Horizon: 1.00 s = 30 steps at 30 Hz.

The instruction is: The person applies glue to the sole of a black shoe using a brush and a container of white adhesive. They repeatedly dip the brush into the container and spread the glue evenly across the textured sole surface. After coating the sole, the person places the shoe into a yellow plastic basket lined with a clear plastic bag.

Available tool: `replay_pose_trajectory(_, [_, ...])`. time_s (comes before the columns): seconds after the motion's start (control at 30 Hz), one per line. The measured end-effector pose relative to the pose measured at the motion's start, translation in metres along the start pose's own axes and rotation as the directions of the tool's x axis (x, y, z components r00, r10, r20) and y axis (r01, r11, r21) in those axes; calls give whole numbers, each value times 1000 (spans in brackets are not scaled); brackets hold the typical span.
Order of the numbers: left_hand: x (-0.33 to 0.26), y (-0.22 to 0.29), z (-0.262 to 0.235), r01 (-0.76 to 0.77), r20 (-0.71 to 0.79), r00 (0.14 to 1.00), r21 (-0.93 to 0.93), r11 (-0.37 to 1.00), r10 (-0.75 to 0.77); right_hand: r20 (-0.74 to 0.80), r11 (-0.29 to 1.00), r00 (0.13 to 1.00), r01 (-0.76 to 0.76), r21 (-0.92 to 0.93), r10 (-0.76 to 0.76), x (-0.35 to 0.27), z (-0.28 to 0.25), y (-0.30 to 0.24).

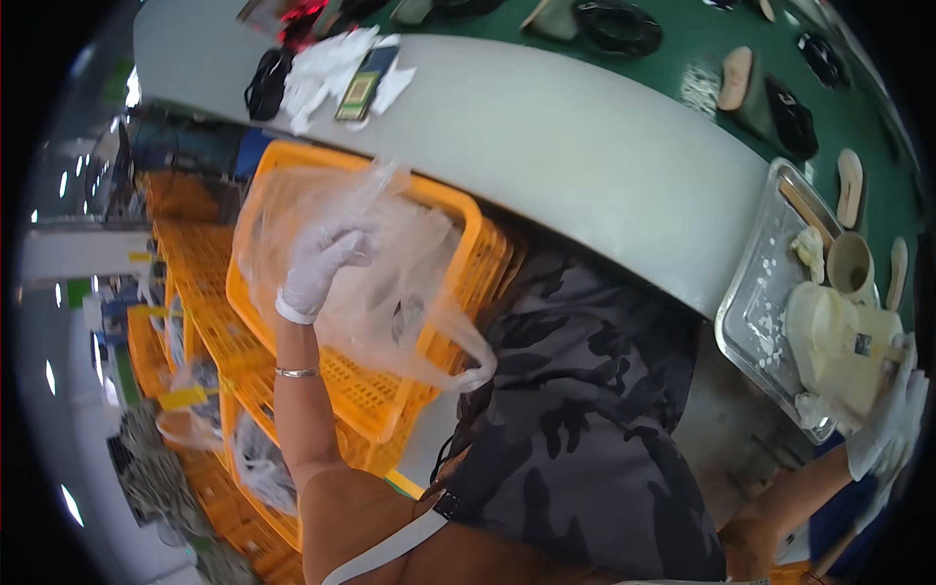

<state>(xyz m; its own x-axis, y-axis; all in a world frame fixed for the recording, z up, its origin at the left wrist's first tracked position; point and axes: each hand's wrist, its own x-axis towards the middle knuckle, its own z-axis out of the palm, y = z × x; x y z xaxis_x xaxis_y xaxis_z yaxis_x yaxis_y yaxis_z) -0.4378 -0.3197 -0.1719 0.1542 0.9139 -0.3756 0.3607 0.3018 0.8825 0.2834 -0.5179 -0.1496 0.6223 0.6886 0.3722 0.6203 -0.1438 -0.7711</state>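
My left hand point(327, 258), in a white glove, is over an orange plastic crate point(265, 210). Its bent fingers are closed on a thin clear plastic bag point(380, 292) that spreads across the crate and hangs over its near right rim. A small dark shape shows through the film; what it is I cannot make out. At the far right my gloved right hand point(889, 424) is beside a whitish plastic container point(829, 336) on a metal tray point(746, 322). Its fingers look stretched out along the container, partly lost at the picture's dark rim.
A pale worktop point(546, 127) curves ahead, with crumpled white paper point(327, 73) and a black pouch point(266, 86). Beyond it, a green surface point(673, 39) carries shoe parts and insoles point(736, 78). A beige cup point(850, 265) stands on the tray. Orange crates point(200, 258) are stacked at left.
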Motion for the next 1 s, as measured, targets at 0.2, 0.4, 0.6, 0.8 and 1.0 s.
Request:
replay_pose_trajectory(0.2, [-8,-142,-11,-77,168,985,291,954,28,59,990,994,-100,99,94,3,10,-39])
replay_pose_trajectory(0.4, [29,-253,-22,81,-448,885,422,903,130,-2,991,998,-64,119,65,7,26,-47])
replay_pose_trajectory(0.6, [-17,-165,-44,295,-211,946,876,383,-247,-48,995,999,-14,-97,9,6,14,-34])
replay_pose_trajectory(0.8, [-38,-228,-28,149,-160,987,956,251,22,-130,993,991,13,-120,-29,-30,49,-53])
replay_pose_trajectory(1.0, [25,-243,0,19,-75,996,749,662,56,-226,993,967,116,-18,-117,-48,94,-60])
